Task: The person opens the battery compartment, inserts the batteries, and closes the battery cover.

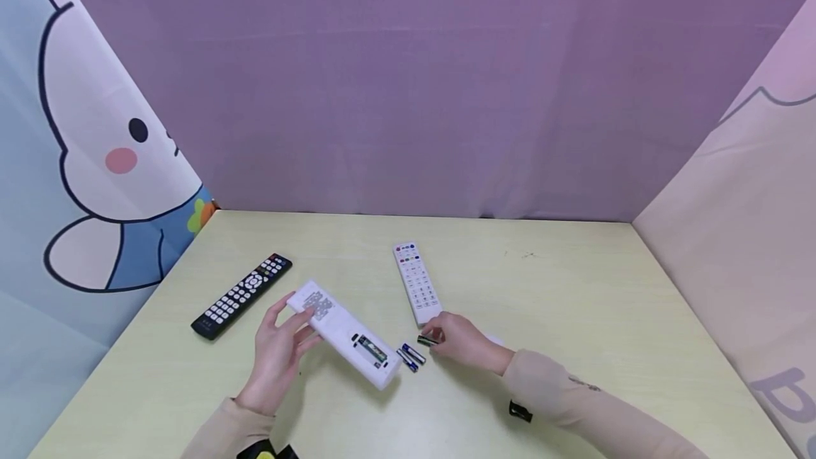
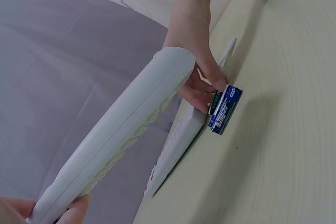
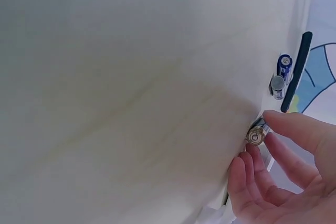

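Note:
My left hand (image 1: 275,356) holds a white remote control (image 1: 341,326) by one end, its back turned up and tilted above the table. The battery compartment (image 1: 371,351) in that back is uncovered, and a green battery shows inside. Between thumb and fingers, my right hand (image 1: 468,341) pinches a dark green battery (image 1: 426,341) low over the tabletop; the right wrist view shows the end of this battery (image 3: 255,137). Close beside it, two blue-and-silver batteries (image 1: 414,354) lie side by side on the table, just past the lower end of the held remote.
A second white remote (image 1: 417,282) lies face up just beyond my right hand. On the left lies a black remote (image 1: 242,296) with white buttons. A small white piece (image 1: 494,339) is partly hidden behind my right wrist. A purple curtain (image 1: 408,91) backs the pale table (image 1: 574,289).

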